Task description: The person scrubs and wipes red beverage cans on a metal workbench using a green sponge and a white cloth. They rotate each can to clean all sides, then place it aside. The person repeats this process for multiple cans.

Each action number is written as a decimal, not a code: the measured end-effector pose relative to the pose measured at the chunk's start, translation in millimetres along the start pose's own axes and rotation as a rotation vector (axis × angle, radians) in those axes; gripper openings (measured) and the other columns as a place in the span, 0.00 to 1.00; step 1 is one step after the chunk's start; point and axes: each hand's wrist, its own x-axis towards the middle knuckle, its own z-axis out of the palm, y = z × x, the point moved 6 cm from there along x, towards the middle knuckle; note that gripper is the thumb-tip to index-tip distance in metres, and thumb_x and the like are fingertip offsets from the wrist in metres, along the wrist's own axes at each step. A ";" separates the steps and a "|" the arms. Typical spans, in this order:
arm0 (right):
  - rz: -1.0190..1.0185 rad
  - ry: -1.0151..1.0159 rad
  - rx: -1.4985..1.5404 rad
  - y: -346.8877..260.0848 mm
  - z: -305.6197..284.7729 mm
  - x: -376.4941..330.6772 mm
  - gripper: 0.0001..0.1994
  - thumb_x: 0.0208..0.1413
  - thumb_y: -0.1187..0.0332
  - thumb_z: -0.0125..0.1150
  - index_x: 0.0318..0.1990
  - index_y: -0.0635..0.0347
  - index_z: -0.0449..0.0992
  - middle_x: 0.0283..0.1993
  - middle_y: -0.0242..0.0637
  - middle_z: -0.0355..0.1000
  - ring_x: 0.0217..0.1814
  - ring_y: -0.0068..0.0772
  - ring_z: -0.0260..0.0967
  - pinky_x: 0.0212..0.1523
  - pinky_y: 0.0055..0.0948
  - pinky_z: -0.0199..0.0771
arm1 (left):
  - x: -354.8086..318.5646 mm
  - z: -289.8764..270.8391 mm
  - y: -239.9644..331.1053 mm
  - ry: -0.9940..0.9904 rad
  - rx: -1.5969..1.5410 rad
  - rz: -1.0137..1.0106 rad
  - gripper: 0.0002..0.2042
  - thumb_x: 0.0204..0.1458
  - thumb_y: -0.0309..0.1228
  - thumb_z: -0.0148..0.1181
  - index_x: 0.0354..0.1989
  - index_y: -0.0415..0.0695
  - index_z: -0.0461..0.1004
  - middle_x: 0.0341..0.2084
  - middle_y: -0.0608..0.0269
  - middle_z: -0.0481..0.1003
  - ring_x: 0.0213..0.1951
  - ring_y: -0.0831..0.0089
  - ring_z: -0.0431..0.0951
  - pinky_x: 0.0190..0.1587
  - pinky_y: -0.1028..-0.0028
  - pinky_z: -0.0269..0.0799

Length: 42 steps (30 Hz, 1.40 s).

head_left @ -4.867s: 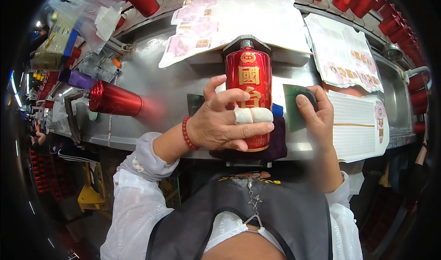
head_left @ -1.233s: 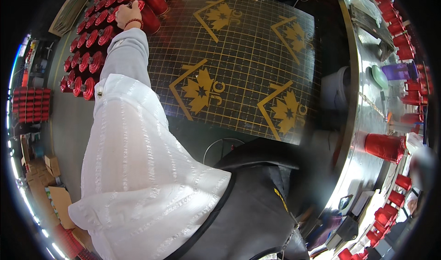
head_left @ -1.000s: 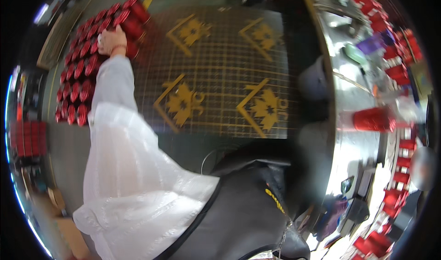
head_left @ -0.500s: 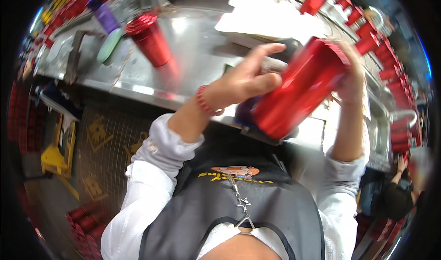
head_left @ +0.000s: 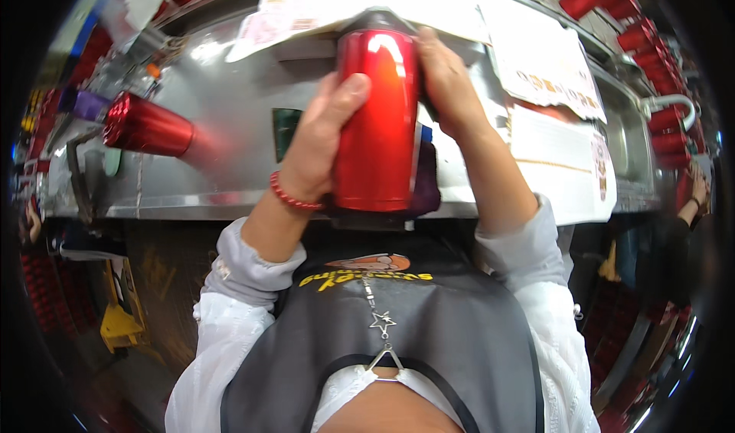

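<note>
A glossy red tumbler [head_left: 375, 127] stands almost vertically in the picture between my hands, above the near part of the metal bench. My left hand [head_left: 321, 127] grips its left side, thumb along the wall and the other fingers partly hidden behind. Around the upper right edge my right hand [head_left: 452, 81] is closed on it, its fingertips partly out of sight. A dark grey rounded piece [head_left: 379, 19] shows just beyond the tumbler's far end; I cannot tell whether they touch. Purple cloth [head_left: 426, 182] lies beside the tumbler's lower right.
Another red tumbler [head_left: 149, 124] is on the metal bench [head_left: 230, 104] at left, near a purple bottle [head_left: 88, 105]. White printed sheets [head_left: 536, 58] cover the back and right. A sink [head_left: 628, 138] lies at right, with several red tumblers beyond. Other people's hands show at both edges.
The red tumbler has swung from a slant to nearly vertical and moved left. My left hand, open beside it before, has closed on it. The view has turned, shifting the bench leftward.
</note>
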 end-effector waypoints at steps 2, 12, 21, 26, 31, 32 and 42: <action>-0.054 -0.030 -0.049 8.1 3.2 6.0 0.23 0.75 0.52 0.45 0.52 0.65 0.76 0.45 0.35 0.76 0.45 0.23 0.70 0.49 0.27 0.73 | -2.3 -3.1 0.0 0.049 0.038 0.021 0.19 0.68 0.39 0.55 0.58 0.40 0.66 0.45 0.57 0.77 0.42 0.72 0.81 0.44 0.71 0.81; -0.137 -0.103 -0.253 -9.4 -8.4 -5.6 0.22 0.72 0.51 0.49 0.51 0.63 0.76 0.42 0.32 0.74 0.42 0.24 0.67 0.43 0.26 0.71 | -0.8 1.0 -11.3 0.123 0.070 0.011 0.19 0.69 0.41 0.52 0.58 0.39 0.66 0.47 0.52 0.78 0.44 0.68 0.82 0.46 0.69 0.82; -0.134 -0.145 -0.190 -14.2 -4.2 -15.2 0.29 0.71 0.47 0.47 0.66 0.62 0.69 0.56 0.40 0.74 0.57 0.30 0.68 0.49 0.29 0.72 | 1.7 -0.5 -5.6 0.102 0.069 0.027 0.24 0.67 0.41 0.56 0.62 0.38 0.62 0.46 0.52 0.76 0.43 0.67 0.82 0.45 0.67 0.83; -0.176 -0.107 -0.249 -13.4 -17.5 -27.6 0.28 0.71 0.51 0.50 0.69 0.61 0.66 0.58 0.38 0.73 0.52 0.25 0.68 0.43 0.25 0.71 | 10.0 0.3 -0.2 0.132 0.111 0.055 0.25 0.66 0.41 0.58 0.64 0.39 0.61 0.47 0.53 0.75 0.45 0.69 0.80 0.47 0.69 0.81; -0.481 -0.061 -0.625 -52.3 -79.9 -73.6 0.15 0.68 0.72 0.54 0.60 0.63 0.76 0.58 0.40 0.74 0.58 0.30 0.71 0.55 0.28 0.72 | 18.2 -16.0 -6.2 0.091 0.111 -0.004 0.20 0.67 0.41 0.57 0.59 0.41 0.66 0.45 0.58 0.78 0.44 0.71 0.81 0.47 0.69 0.81; -0.436 -0.050 -0.729 -49.6 -105.0 -81.6 0.13 0.66 0.73 0.56 0.55 0.63 0.78 0.55 0.41 0.75 0.55 0.35 0.72 0.55 0.31 0.73 | 18.3 -15.6 -8.0 0.070 0.075 -0.014 0.19 0.68 0.41 0.56 0.58 0.40 0.67 0.45 0.57 0.78 0.44 0.70 0.82 0.47 0.68 0.82; -0.310 0.035 -1.330 -12.3 -191.2 -166.1 0.14 0.50 0.80 0.64 0.45 0.59 0.84 0.46 0.42 0.74 0.54 0.48 0.70 0.53 0.40 0.76 | 15.1 8.9 -16.0 -0.037 -0.066 -0.027 0.27 0.68 0.47 0.53 0.61 0.34 0.67 0.51 0.45 0.77 0.47 0.57 0.82 0.50 0.60 0.82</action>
